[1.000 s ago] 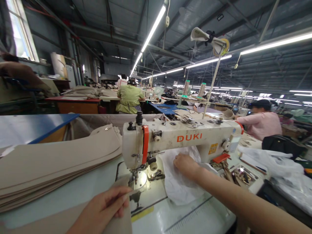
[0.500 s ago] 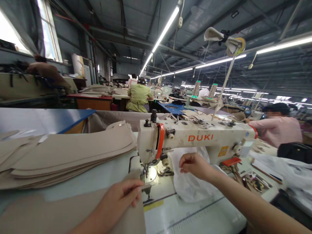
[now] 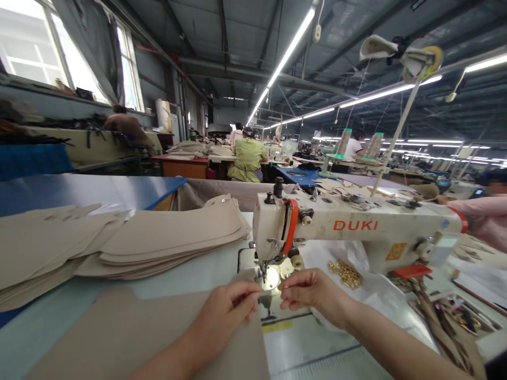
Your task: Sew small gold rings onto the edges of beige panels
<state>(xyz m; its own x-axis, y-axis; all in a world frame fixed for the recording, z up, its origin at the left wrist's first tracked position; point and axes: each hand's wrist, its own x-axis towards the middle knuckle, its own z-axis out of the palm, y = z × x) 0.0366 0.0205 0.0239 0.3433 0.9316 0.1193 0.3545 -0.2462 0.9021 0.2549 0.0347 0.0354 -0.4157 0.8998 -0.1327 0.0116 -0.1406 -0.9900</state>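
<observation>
My left hand [image 3: 222, 319] is closed in a pinch on a narrow beige strip [image 3: 266, 292], whose tip sticks out past the fingertips. Under that hand and forearm lies a large beige fabric panel [image 3: 154, 327]. Close to the strip's tip, my right hand [image 3: 312, 293] has thumb and fingers pressed together; whatever may be between them is too small to make out. Both hands are just in front of the needle area of a white sewing machine [image 3: 317, 219]. Beside my right hand, small gold metal pieces [image 3: 345, 273] rest on a white plastic bag [image 3: 366, 258].
A stack of beige cut panels [image 3: 166, 237] lies left of the machine. On the right are brown straps [image 3: 447, 327] and a tray [image 3: 485, 335] of small parts. Thread cones [image 3: 373, 145] stand behind. One co-worker in green [image 3: 247, 155] sits ahead, another in pink [image 3: 485, 219] at right.
My right hand has come left and down from above the plastic bag to the strip's tip, uncovering the gold pieces. The view has turned left.
</observation>
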